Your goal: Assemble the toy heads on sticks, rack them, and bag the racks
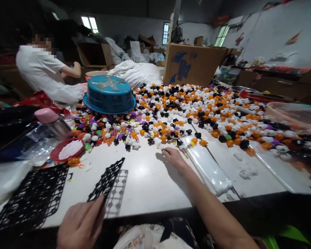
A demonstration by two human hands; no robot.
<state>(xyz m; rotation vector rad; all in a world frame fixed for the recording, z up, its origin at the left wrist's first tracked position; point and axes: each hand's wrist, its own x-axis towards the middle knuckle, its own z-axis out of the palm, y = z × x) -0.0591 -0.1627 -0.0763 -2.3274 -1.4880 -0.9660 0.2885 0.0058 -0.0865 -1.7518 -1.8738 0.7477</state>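
My left hand, at the table's near edge, grips a black plastic grid that is tilted up off the white surface and casts a shadow to its right. My right hand reaches to the near edge of a large heap of small orange, white and black figures. Its fingers are pressed together beside a small white piece; whether they hold anything is too small to tell. More black grids lie stacked at the left.
An upturned blue basket stands behind the left of the heap. A red dish of white bits and a pink-capped bottle are at the left. Clear plastic bags lie right of my right hand. A person sits at the back left.
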